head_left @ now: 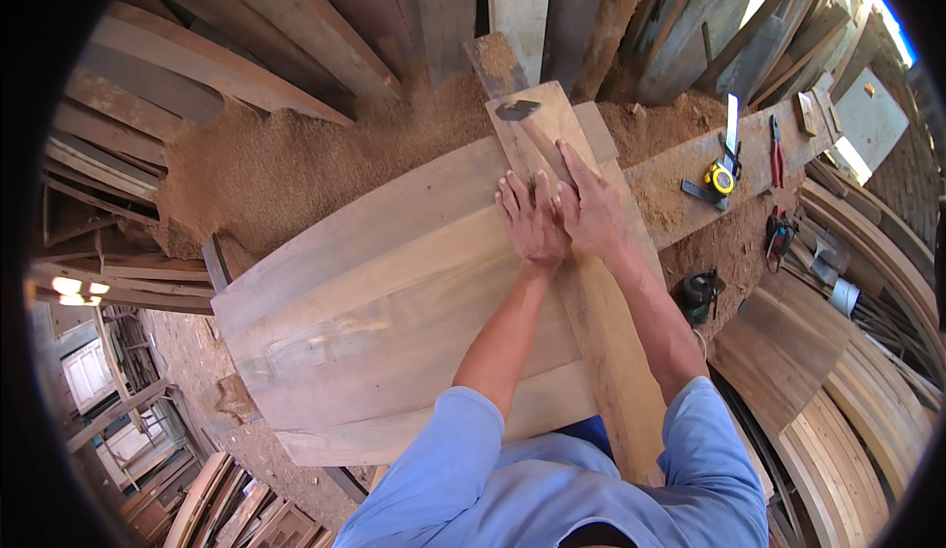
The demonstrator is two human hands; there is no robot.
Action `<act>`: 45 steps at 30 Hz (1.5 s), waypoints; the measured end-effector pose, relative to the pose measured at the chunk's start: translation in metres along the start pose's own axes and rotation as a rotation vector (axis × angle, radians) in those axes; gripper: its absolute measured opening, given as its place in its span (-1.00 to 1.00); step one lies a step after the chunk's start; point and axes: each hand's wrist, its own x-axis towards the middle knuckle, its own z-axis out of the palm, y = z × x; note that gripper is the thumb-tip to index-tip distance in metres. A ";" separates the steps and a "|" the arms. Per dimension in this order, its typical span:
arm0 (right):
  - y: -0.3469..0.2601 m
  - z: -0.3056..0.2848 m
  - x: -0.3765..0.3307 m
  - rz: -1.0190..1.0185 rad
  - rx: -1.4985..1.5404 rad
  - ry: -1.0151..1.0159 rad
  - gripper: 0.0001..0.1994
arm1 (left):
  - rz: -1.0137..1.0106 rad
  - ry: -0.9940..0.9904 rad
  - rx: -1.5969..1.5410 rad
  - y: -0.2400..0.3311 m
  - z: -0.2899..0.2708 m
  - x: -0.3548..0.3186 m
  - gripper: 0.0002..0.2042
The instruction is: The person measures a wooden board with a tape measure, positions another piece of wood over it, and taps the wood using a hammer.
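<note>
A wide curved panel of joined wooden boards lies in front of me. Along its right side runs a long pale plank, from near my body to the far edge. My left hand rests on this plank with its fingers stretched forward. Beside it, thumb side close to it, my right hand presses down with extended fingers. A narrow brownish wooden strip shows just ahead of the fingers; its near part is hidden under the hands. At its far end is a dark flat patch, whether hole or piece I cannot tell.
Sawdust is heaped beyond the panel, below leaning boards. On a plank at right lie a yellow tape measure, a square and red-handled pliers. A dark power tool sits nearer; curved timbers are stacked at right.
</note>
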 end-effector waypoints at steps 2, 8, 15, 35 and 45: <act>0.002 0.000 -0.003 0.128 -0.127 -0.126 -0.42 | -0.011 -0.021 -0.010 0.002 -0.001 -0.002 -0.43; -0.005 0.003 0.001 0.162 -0.088 -0.073 -0.45 | -0.030 -0.055 -0.015 -0.001 0.003 0.001 -0.44; -0.006 0.003 -0.003 0.219 -0.048 -0.132 -0.46 | -0.016 -0.072 -0.038 -0.002 -0.007 -0.003 -0.46; -0.020 -0.061 -0.177 0.876 0.616 -0.069 -0.44 | 0.055 0.043 0.080 -0.006 0.011 0.003 -0.47; -0.028 -0.082 -0.239 0.918 0.782 -0.174 -0.40 | 0.063 0.020 0.104 -0.019 0.019 -0.009 -0.47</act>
